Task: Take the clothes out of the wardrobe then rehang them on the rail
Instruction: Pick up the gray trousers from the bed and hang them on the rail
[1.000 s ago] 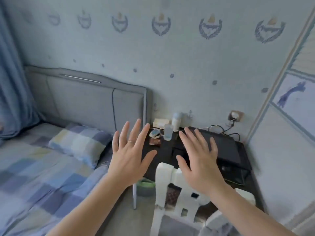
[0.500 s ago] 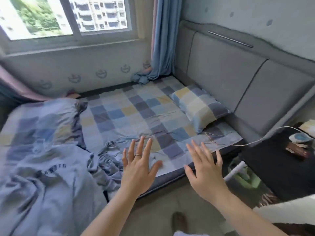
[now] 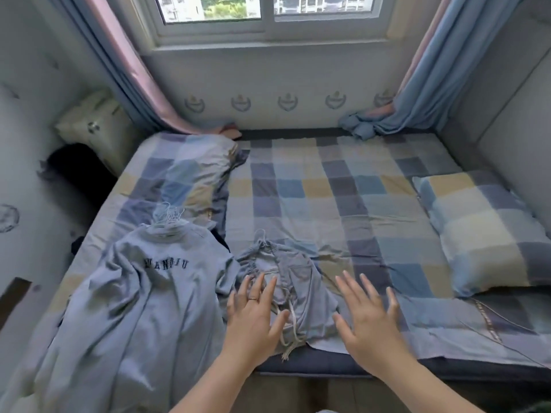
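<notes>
Both hands, left and right, hover with spread fingers over small grey shorts beside a grey shirt.

We see two bare hands on bare forearms. Our left hand wears one ring, a thin, plain metal band low on the ring finger. Our right hand has slim fingers ending in pale, natural-looking nails. The left forearm and right forearm are uncovered down to the bottom edge of the view.
</notes>
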A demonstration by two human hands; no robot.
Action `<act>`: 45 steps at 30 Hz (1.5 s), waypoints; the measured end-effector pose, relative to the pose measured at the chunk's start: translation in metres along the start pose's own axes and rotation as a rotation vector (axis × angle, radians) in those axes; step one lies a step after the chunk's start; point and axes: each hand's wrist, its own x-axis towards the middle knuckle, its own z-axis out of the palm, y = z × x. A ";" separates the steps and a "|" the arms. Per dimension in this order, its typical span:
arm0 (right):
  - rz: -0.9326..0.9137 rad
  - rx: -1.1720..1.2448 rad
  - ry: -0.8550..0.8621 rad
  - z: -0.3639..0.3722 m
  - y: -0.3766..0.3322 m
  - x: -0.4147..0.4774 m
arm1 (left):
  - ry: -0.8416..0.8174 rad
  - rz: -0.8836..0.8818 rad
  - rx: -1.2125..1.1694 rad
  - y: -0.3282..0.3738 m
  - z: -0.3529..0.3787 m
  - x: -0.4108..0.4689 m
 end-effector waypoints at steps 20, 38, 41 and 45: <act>-0.013 -0.024 -0.413 0.157 0.006 0.246 | -0.271 -0.254 -0.135 -0.108 0.105 0.232; -0.041 -0.076 -0.449 0.433 0.006 0.466 | -0.215 -0.165 -0.018 -0.250 0.301 0.471; -0.076 -0.068 -0.364 0.444 0.011 0.471 | -0.256 -0.202 -0.027 -0.262 0.310 0.482; -0.117 -0.004 -0.299 0.439 0.018 0.466 | -0.268 -0.209 -0.120 -0.259 0.310 0.481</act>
